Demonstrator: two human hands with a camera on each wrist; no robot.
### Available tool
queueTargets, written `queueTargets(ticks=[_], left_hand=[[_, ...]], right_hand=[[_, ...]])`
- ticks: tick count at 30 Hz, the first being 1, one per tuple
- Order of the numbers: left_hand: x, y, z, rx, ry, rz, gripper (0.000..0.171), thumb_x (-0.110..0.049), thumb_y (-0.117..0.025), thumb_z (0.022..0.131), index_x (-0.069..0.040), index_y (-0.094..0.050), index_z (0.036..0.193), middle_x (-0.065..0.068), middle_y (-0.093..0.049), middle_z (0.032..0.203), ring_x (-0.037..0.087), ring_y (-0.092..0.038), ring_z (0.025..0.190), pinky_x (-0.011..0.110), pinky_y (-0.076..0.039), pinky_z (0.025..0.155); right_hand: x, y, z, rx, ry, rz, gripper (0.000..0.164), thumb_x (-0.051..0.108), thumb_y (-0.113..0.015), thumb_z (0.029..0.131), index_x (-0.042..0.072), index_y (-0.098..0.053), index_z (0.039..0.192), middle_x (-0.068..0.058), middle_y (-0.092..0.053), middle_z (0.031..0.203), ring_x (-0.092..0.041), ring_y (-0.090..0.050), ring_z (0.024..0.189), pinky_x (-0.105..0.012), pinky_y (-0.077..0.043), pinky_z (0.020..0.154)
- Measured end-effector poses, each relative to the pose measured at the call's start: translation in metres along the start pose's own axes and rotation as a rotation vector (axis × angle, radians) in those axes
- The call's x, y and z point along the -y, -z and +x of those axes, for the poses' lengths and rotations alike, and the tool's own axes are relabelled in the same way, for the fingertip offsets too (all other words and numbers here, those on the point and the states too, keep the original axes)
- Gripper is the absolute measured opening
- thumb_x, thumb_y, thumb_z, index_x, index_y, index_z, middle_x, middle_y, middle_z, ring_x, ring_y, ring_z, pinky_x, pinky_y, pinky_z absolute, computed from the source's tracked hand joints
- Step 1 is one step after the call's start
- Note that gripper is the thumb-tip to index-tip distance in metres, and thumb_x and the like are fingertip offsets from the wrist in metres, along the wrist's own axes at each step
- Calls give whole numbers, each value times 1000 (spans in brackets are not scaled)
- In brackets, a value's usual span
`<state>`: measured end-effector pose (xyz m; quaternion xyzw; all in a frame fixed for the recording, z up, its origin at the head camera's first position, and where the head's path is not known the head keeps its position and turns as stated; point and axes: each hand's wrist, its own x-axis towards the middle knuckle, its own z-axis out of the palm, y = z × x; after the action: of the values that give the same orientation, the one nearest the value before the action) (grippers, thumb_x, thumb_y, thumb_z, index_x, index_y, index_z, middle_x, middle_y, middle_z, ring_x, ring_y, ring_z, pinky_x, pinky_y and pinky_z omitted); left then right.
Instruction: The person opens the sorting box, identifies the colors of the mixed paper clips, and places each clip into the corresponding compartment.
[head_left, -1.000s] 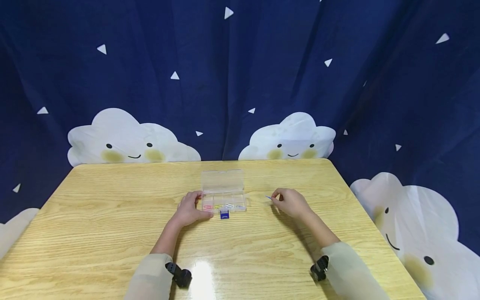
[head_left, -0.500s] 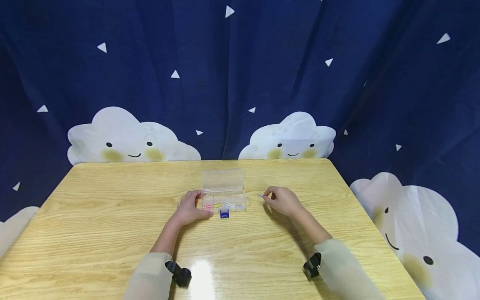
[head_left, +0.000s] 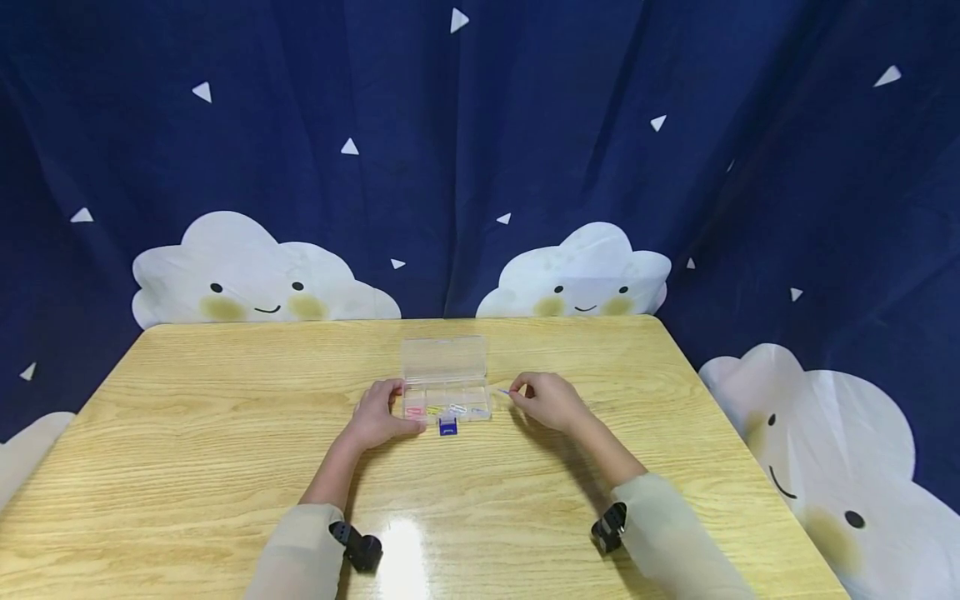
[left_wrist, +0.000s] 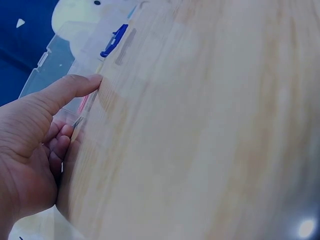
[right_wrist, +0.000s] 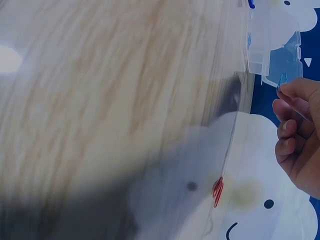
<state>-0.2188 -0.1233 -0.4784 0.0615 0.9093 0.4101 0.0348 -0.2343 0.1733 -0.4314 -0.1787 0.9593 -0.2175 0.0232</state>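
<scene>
An open clear plastic case [head_left: 467, 393] with divided compartments lies on the table, its lid [head_left: 444, 358] tipped back and a dark blue latch [head_left: 447, 427] at its front. Pink, yellow, white and blue paper clips [head_left: 457, 408] lie in its front compartments. My left hand [head_left: 378, 421] grips the case at its left end, thumb along the front in the left wrist view. A blue paper clip [right_wrist: 282, 79] is pinched between thumb and finger of my right hand [right_wrist: 302, 127], just right of the case and apart from it.
A red looped piece [right_wrist: 217, 192], like a paper clip, shows below the right hand in the right wrist view. The wooden table [head_left: 225, 442] ends at a dark blue curtain [head_left: 405, 125] with cloud pictures. Small black cameras [head_left: 362, 552] sit on both wrists.
My right hand has moved left with the blue paper clip, from well right of the case to close beside its right end. The left hand has stayed on the case.
</scene>
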Motion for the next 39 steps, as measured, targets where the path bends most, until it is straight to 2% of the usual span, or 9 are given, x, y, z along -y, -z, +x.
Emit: queueTargets(ticks=[15,32,39], left_hand=[[1,-2,0,-3,14,12,77,-33,-85,63,-3,-49,126,11,-52,112,26,-46,102,41,-34,89],[0,-1,0,-8,6,11,75,-32,-84,64,-3,-49,124,11,-51,109,25,-45,101,39,-35,87],[1,0,1,-11,2,5,76,-32,-85,64,-3,-49,125,11,-52,110,25,-46,102,40,-34,86]], right_hand=[[20,-11,7,-4,39,3,12,25,-61,89,17,-68,91,7,-53,63,-8,-45,55,-24,-35,53],[25,-18,12,10,33,12,12,26,-60,89,18,-68,91,7,-54,64,-8,-45,56,-24,-36,54],[26,-22,12,0,62,9,11,25,-61,88,17,-68,89,8,-54,63,-7,-45,55,-23,-37,55]])
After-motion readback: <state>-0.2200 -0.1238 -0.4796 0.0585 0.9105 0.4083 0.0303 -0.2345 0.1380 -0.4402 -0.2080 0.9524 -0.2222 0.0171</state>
